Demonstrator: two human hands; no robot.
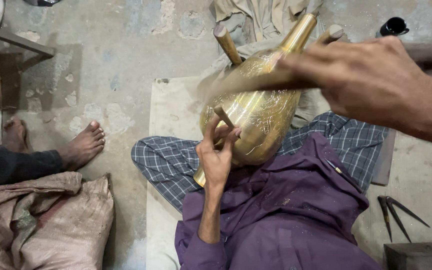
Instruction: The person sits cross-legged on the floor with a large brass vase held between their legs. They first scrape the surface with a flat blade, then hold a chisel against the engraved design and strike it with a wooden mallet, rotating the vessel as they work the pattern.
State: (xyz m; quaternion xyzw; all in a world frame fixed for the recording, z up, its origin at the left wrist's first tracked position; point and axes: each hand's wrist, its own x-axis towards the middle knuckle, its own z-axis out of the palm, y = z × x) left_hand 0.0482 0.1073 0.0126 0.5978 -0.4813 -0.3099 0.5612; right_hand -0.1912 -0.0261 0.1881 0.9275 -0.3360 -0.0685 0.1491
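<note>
On our lap, engraved brass vase [256,117] lies tilted, braced for chasing; left hand [217,155] pinches small chisel [224,117] against it; right hand [376,80] clenches blurred hammer [256,82].

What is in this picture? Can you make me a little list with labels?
Place: concrete floor, person sitting on a pale mat
Left hand: fingers pinch a thin punch against the brass vase
Right hand: raised, gripping a blurred hammer
Nearby: dividers, sack, another person's foot
</note>
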